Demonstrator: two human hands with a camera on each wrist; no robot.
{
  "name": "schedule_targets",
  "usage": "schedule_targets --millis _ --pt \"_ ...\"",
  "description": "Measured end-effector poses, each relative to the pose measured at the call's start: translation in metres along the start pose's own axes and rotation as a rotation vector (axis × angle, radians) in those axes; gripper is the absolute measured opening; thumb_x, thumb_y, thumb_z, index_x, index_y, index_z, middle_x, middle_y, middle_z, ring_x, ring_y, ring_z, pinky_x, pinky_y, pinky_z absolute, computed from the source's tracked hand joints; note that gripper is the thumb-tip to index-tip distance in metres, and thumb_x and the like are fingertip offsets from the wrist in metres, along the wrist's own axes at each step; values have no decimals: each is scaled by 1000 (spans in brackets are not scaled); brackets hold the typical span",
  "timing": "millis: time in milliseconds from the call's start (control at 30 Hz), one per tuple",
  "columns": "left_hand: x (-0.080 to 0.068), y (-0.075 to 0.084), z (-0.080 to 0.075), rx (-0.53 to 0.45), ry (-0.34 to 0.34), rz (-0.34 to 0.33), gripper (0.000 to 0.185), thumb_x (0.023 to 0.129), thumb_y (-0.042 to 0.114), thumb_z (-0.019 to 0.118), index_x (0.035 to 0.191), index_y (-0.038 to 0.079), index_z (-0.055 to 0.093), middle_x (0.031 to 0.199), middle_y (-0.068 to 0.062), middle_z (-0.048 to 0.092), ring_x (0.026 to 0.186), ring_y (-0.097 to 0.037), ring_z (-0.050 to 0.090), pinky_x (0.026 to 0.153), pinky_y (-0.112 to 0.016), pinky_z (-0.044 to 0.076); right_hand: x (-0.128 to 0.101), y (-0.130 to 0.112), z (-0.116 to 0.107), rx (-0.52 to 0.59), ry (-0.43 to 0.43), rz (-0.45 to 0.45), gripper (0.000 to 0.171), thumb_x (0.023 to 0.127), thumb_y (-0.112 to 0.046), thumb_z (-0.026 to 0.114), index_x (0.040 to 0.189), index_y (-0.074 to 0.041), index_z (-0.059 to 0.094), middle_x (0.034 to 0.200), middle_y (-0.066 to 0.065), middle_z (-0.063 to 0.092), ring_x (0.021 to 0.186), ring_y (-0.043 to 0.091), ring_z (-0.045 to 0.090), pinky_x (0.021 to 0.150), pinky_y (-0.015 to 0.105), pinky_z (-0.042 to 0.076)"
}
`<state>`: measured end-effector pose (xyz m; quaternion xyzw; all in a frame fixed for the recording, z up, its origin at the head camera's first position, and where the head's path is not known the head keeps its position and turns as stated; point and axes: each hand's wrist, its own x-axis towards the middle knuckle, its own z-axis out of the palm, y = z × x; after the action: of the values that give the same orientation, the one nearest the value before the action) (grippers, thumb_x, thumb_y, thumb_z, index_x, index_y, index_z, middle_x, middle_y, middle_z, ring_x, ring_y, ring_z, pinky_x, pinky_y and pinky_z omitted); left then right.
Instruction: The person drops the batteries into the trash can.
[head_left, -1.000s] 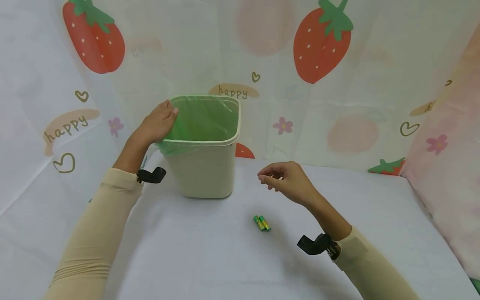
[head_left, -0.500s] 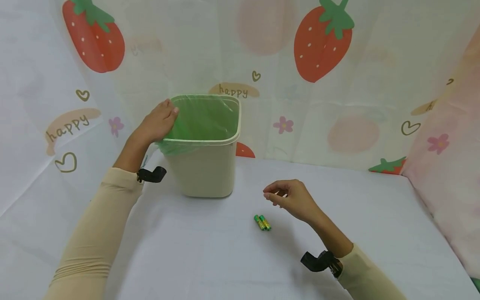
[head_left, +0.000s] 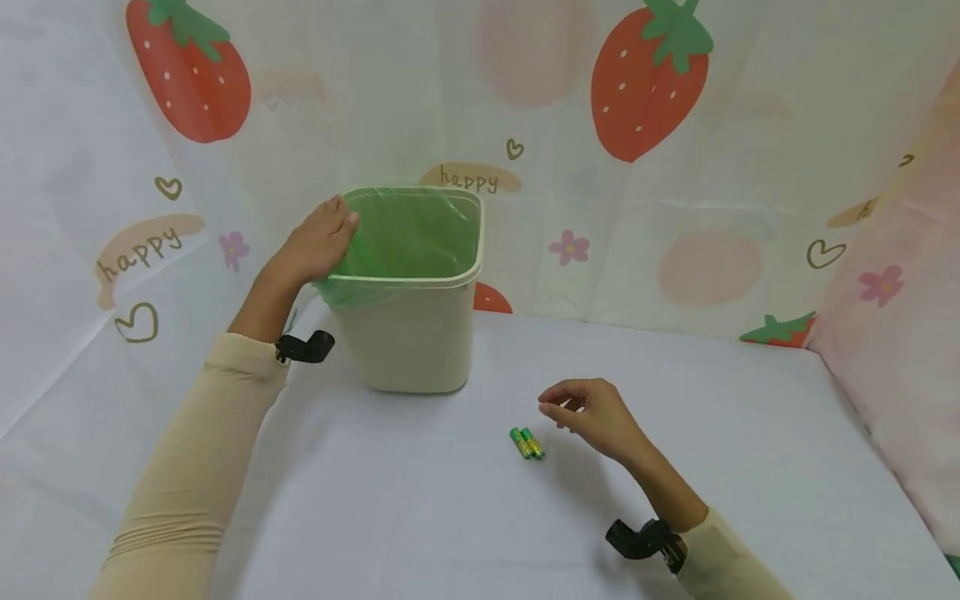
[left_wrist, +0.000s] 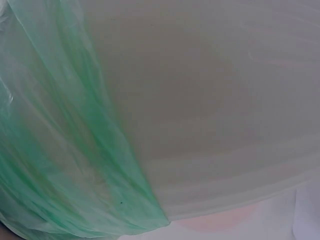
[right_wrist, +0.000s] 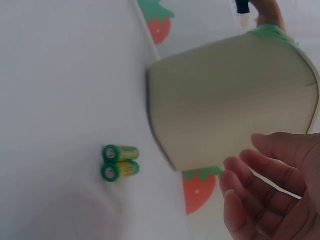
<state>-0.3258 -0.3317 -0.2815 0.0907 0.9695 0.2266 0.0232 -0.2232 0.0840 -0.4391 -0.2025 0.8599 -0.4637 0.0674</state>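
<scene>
Two hands work well apart over a white table [head_left: 420,517], backed by a curtain [head_left: 750,167] printed with strawberries, hearts and the word "happy". The largest thing on the table is a beige waste bin [head_left: 408,333], standing upright toward the far left, lined with a green plastic bag [head_left: 408,233] whose edge is folded out over the rim. In the left wrist view the bag hangs down the bin's outer wall.

The left hand [head_left: 315,243] rests on the bin's left rim, fingers laid over the folded bag; whether they actually grip it cannot be told. A cream sleeve [head_left: 187,475] covers the forearm, with a small black camera mount [head_left: 303,347] at the wrist.

The right hand [head_left: 588,414] hovers low above the table, fingers loosely curled and holding nothing, fingertips pointing left.

Just beside those fingertips, not touched, lie two green and yellow batteries [head_left: 527,443] side by side and touching, in front of the bin and to its right. The right wrist view shows their green ends.
</scene>
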Motion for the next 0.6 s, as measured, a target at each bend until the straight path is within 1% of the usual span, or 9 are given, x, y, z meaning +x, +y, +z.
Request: schedule_targets --millis 67,133,300,367,600 --pt "0 1 0 1 0 0 67 112 38 12 156 -11 -2 165 -28 -9 154 -40 -9 124 -52 -2 -1 5 3 1 -2 2 11 93 -19 76 101 -12 79 89 2 74 76 35 70 57 29 52" --pt "0 1 -1 4 1 2 67 112 37 13 156 -11 -1 165 -28 -8 154 -41 -9 124 -52 -2 -1 9 7 -5 -5 5 12 92 -17 76 101 -10 79 88 2 74 74 31 70 57 29 53" --pt "1 2 -4 10 5 2 66 112 36 12 157 -11 0 165 -29 -8 154 -41 -9 124 -53 -2 1 21 15 -42 -4 12 14 91 -16 77 101 -7 79 87 -4 72 72 17 67 57 27 52" --pt "1 2 -4 4 5 2 66 112 36 12 157 -11 0 165 -29 -9 154 -40 -10 124 -53 -2 1 26 19 -56 -5 19 14 91 -15 76 101 -7 79 86 -5 71 71 13 65 57 26 51" --pt "-1 1 -2 -16 -9 -2 67 112 38 12 157 -10 -1 165 -28 -10 154 -41 -10 124 -53 -3 -3 40 33 -105 -22 68 10 89 -11 77 99 -7 78 81 -5 68 67 12 61 57 26 49"
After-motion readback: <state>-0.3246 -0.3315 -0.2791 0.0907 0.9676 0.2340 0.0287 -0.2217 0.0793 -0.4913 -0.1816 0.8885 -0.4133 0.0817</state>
